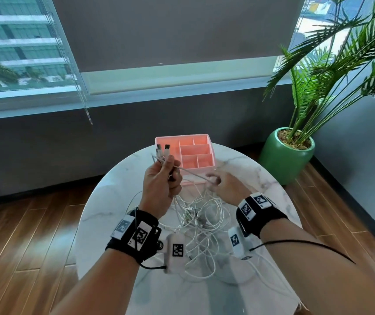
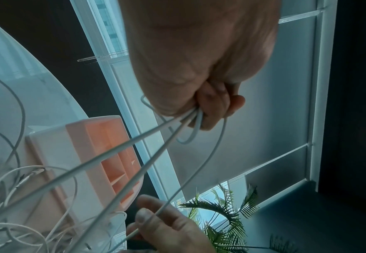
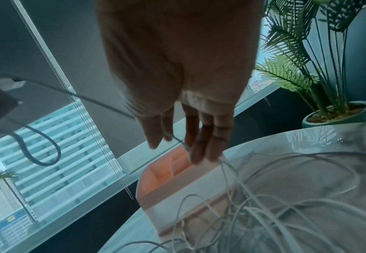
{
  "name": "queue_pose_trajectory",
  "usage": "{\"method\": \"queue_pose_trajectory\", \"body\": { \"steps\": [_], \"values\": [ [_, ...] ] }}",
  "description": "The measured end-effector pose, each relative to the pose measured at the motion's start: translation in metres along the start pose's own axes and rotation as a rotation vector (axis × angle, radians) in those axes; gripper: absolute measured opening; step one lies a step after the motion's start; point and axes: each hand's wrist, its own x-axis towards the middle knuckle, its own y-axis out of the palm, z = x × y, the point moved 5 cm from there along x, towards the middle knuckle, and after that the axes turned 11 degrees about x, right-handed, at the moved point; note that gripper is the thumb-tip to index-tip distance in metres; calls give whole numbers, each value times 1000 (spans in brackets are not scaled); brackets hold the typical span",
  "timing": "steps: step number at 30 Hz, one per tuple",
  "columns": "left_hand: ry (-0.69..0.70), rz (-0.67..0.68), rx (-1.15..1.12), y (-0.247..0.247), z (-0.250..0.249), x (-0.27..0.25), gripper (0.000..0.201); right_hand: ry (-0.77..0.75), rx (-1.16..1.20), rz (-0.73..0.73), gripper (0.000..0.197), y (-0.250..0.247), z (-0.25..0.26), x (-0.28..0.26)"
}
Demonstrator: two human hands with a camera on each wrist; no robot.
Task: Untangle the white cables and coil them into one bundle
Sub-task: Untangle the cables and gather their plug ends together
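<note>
A tangle of white cables (image 1: pixel 201 221) lies on the round marble table (image 1: pixel 104 201). My left hand (image 1: pixel 166 176) is raised above it and grips several cable ends, whose USB plugs (image 1: pixel 163 148) stick up past the thumb. Seen from the left wrist, its fingers (image 2: pixel 214 106) curl round the strands. One white strand (image 1: pixel 193 175) runs taut from that fist to my right hand (image 1: pixel 218 181), a little to the right. There the thumb and fingers (image 3: pixel 197 145) pinch the strand (image 3: pixel 177 139), blurred by motion.
A pink compartment organiser (image 1: pixel 191 153) stands at the table's far side, just behind both hands. A potted palm in a green pot (image 1: pixel 286 155) stands on the wooden floor at the right. A window with blinds runs along the far wall.
</note>
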Motion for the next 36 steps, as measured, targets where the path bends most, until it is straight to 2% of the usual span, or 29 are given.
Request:
{"method": "queue_pose_trajectory", "body": {
  "steps": [2, 3, 4, 8, 10, 12, 14, 16, 17, 18, 19, 21, 24, 25, 27, 29, 31, 36],
  "values": [
    [-9, 14, -5, -1, -1, -1, 27, 150, 155, 63, 15, 12, -6, 9],
    [-11, 18, 4, -3, -1, -2, 28, 182, 223, 35, 14, 13, -8, 13],
    [-10, 18, 22, -6, 0, -2, 28, 152, 260, -23, 17, 8, -4, 17],
    [-69, -75, 125, -30, 9, -3, 29, -220, 386, -310, 14, -40, 54, 20],
    [-102, -134, 122, -43, 17, -3, 29, -397, 424, -380, 12, -64, 84, 15],
    [-99, -161, 108, -50, 19, -3, 29, -505, 333, -379, 18, -77, 105, 11],
    [-88, -168, 106, -51, 18, -2, 29, -469, 217, -346, 28, -77, 108, 9],
    [-76, -172, 106, -51, 15, 0, 28, -280, 159, -282, 54, -70, 90, 15],
    [-73, -177, 110, -52, 14, 1, 28, -151, 207, -242, 63, -66, 75, 17],
    [-74, -187, 117, -54, 14, 2, 29, -41, 296, -215, 62, -61, 61, 17],
    [-81, -204, 128, -56, 14, 3, 29, 15, 401, -220, 50, -59, 50, 18],
    [-107, -248, 153, -65, 18, 4, 31, -40, 545, -296, 8, -69, 50, 17],
    [-159, -304, 205, -78, 30, 1, 31, -231, 783, -380, 38, -97, 81, 7],
    [-176, -313, 213, -81, 34, 0, 31, -274, 912, -389, 40, -107, 93, 4],
    [-199, -314, 222, -82, 42, -2, 30, -355, 1071, -397, 30, -122, 113, 0],
    [-207, -293, 244, -80, 46, -2, 29, -412, 1055, -428, 21, -131, 120, 0],
    [-207, -262, 273, -76, 48, -1, 28, -417, 932, -489, 21, -133, 114, 2],
    [-212, -187, 343, -69, 47, 4, 29, -332, 523, -820, 31, -161, 57, -6]
  ]
}}
